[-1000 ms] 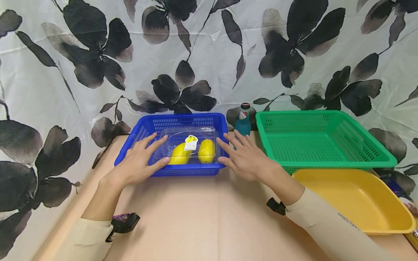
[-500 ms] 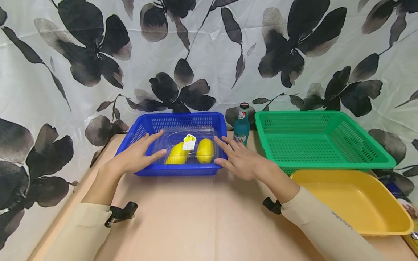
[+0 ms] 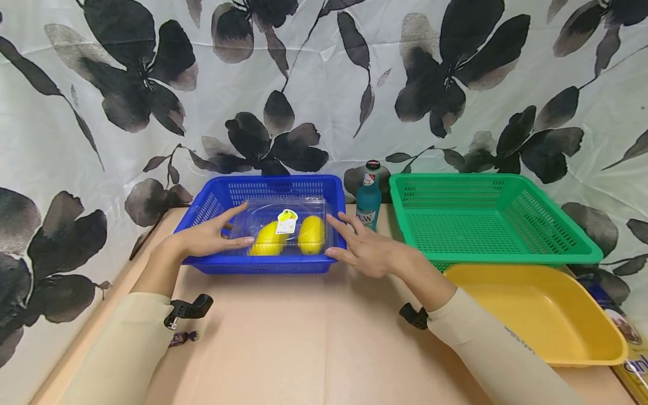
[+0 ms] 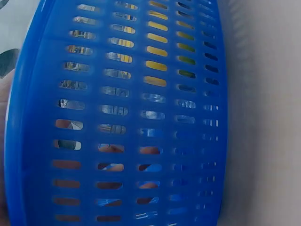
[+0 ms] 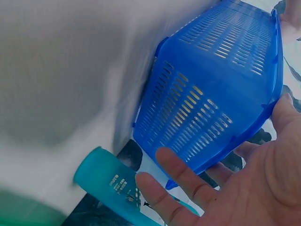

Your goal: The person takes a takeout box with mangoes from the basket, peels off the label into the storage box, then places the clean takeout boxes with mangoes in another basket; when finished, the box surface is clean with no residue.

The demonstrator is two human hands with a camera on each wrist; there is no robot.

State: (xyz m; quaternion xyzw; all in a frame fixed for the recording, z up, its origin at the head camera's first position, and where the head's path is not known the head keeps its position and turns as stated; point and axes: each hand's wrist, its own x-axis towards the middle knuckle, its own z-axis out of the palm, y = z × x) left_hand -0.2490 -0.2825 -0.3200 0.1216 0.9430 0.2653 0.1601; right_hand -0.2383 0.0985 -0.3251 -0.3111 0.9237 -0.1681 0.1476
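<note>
A clear plastic clamshell box [image 3: 263, 211] with two yellow, mango-like fruits [image 3: 311, 235] and a white label lies in the blue slotted basket [image 3: 263, 265]. My left hand [image 3: 202, 239] reaches over the basket's left side, index finger and thumb stretched out at the box's left end. Parts of its fingers show through the slots in the left wrist view. At the right end, my right hand [image 3: 372, 247] has its fingers spread, fingertips right at the box and rim. In the right wrist view its thumb is at the rim and two straight fingers [image 5: 181, 174] lie outside the basket [image 5: 225, 70].
A teal bottle [image 3: 368, 199] stands just behind the right hand, between the blue basket and a green basket [image 3: 455, 219]. In front of the green one is a yellow basin [image 3: 536, 309]. A small purple wrapped item [image 3: 179, 339] lies by the left sleeve; packaging [image 3: 635, 365] sits far right.
The left hand's fingers have come down from above the basket to the box's left end. The right hand has drawn slightly closer to the box. The view has shifted a little.
</note>
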